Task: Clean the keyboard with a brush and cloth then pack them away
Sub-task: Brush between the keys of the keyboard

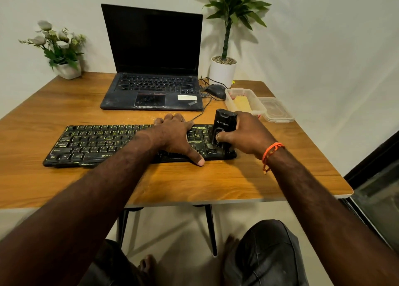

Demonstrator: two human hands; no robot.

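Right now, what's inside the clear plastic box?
The clear plastic box holds a yellow cloth and something red at its far end; its underside and anything beneath are hidden.

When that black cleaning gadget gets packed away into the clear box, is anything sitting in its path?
Nothing visible blocks it. The right hand grips the black brush tool upright on the keyboard's right end. The open plastic container sits just behind it, its lid off to the right. A yellow cloth already lies inside.
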